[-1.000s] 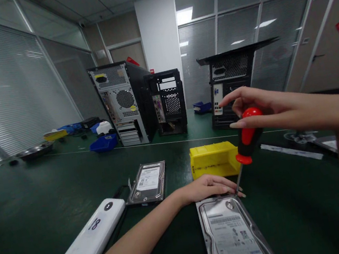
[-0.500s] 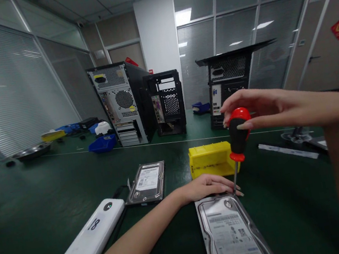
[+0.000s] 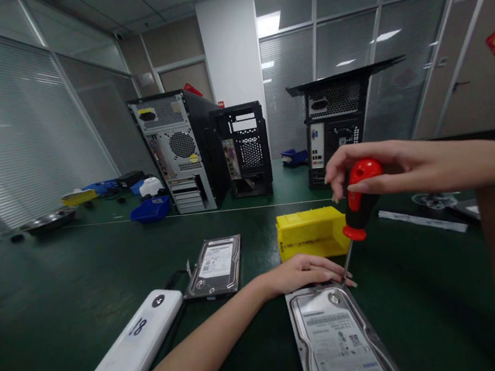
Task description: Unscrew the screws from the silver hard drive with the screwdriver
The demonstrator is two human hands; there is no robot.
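Observation:
A silver hard drive (image 3: 341, 346) lies label-up on the green table in front of me. My left hand (image 3: 306, 273) rests flat on its far edge, fingers pressing down. My right hand (image 3: 367, 169) grips the top of a red-and-black screwdriver (image 3: 358, 202); its thin shaft slants down to the drive's far right corner, right by my left fingertips. A yellow bin (image 3: 312, 233) sits just behind my left hand. A second hard drive (image 3: 216, 266) lies to the left.
A white oblong device (image 3: 124, 358) marked 18 lies at the near left with a black cable. Three computer cases (image 3: 181, 152) stand at the back. Blue bins (image 3: 151, 209), a metal bowl (image 3: 49, 221) and a yellow tray sit far left. Flat parts lie at the right edge.
The screwdriver handle has twisted and tilted between my right fingers, swinging left then back right, while its tip stayed on the drive's corner. My left hand has not moved.

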